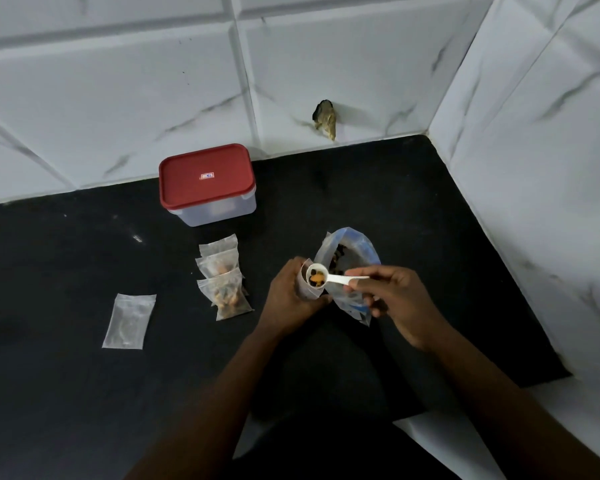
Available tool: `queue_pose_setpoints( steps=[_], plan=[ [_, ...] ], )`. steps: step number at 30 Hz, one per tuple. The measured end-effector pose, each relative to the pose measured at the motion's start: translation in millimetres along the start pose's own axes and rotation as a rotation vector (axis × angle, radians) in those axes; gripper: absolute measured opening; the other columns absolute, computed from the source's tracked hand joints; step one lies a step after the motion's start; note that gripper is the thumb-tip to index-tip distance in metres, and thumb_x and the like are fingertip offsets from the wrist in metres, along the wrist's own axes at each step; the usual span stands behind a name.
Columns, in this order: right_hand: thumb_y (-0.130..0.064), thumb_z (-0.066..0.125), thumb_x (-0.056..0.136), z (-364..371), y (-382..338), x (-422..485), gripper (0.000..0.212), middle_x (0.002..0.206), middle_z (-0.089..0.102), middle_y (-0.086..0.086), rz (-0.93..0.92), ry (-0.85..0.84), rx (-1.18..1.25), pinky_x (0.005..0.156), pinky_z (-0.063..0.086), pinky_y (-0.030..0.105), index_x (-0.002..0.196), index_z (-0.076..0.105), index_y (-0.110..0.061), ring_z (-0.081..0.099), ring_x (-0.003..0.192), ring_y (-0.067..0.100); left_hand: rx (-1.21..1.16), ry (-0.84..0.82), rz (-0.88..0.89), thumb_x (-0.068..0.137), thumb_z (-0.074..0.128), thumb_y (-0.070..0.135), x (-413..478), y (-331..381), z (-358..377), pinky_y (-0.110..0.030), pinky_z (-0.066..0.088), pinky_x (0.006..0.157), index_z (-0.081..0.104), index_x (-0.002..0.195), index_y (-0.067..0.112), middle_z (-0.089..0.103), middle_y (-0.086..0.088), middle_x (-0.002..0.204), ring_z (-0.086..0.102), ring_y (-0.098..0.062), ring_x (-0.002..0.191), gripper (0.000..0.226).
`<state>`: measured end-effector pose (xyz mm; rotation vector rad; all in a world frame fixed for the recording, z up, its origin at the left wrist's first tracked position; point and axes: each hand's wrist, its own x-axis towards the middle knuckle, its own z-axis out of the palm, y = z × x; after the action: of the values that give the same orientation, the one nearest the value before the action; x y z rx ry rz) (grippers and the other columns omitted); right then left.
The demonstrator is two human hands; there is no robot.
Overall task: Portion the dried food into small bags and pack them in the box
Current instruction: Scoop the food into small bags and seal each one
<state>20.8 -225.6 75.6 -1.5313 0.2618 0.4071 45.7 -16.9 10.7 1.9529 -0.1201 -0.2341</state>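
The bench [84,393] is black. The box [219,211] is translucent white under a red lid [205,174]. White wall tiles [118,81] carry grey marble veins. The white scoop [329,277] holds orange and dark pieces.

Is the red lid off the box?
No, the red lid sits closed on top of the clear box.

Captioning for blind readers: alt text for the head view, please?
A person's right hand holds a white scoop of dried food over a small bag gripped in the left hand, beside a large open bag. On the black counter lie filled small bags, an empty bag and a closed red-lidded box.
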Motion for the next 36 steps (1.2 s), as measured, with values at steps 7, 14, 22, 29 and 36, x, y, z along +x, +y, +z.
queue_pose_setpoints(
  steps=[7,14,22,29,36],
  plan=[
    [-0.026,0.072,0.089,12.0,9.2,-4.6,0.015,0.089,0.071,-0.020,-0.489,0.084,-0.698,0.078,0.049,0.008,0.102,0.078,-0.024,0.066,0.089,-0.006,-0.023,-0.004,0.032,0.075,0.084,0.006,-3.8,0.8,0.9,-0.014,0.050,0.074,0.064,0.091,0.024,0.068,0.009,0.091,0.067,-0.007,0.086,0.032],
    [-0.025,0.067,0.093,11.0,23.3,-9.0,0.017,0.104,0.073,-0.009,-0.789,0.227,-0.901,0.086,0.043,0.012,0.104,0.078,-0.019,0.054,0.100,-0.004,-0.037,0.033,0.065,0.075,0.079,-0.004,-2.5,4.3,2.1,-0.013,0.046,0.074,0.060,0.089,0.033,0.065,0.019,0.086,0.064,-0.003,0.082,0.044],
    [-0.031,0.075,0.085,6.3,25.8,-13.7,0.019,0.095,0.072,-0.016,-0.489,0.278,-0.493,0.073,0.061,0.036,0.103,0.074,-0.035,0.070,0.086,0.009,-0.107,-0.007,0.008,0.078,0.082,0.006,-1.0,3.3,-0.4,-0.019,0.056,0.079,0.064,0.099,0.014,0.070,0.002,0.099,0.068,-0.009,0.092,0.029],
    [-0.018,0.078,0.083,5.9,23.6,-11.3,0.020,0.099,0.074,-0.015,-0.602,0.218,-0.584,0.077,0.053,0.016,0.102,0.076,-0.024,0.067,0.096,0.002,-0.130,0.003,0.053,0.077,0.079,-0.002,0.3,5.1,2.8,-0.025,0.057,0.082,0.064,0.101,0.015,0.070,0.000,0.099,0.069,-0.015,0.094,0.034],
    [-0.017,0.077,0.085,3.8,24.5,-11.6,0.019,0.099,0.073,-0.014,-0.632,0.256,-0.603,0.076,0.052,0.015,0.103,0.075,-0.024,0.067,0.094,0.002,-0.130,-0.019,0.026,0.078,0.082,0.004,0.1,0.8,3.4,-0.027,0.058,0.085,0.063,0.107,0.021,0.069,0.002,0.103,0.069,-0.012,0.098,0.039]
  ],
)
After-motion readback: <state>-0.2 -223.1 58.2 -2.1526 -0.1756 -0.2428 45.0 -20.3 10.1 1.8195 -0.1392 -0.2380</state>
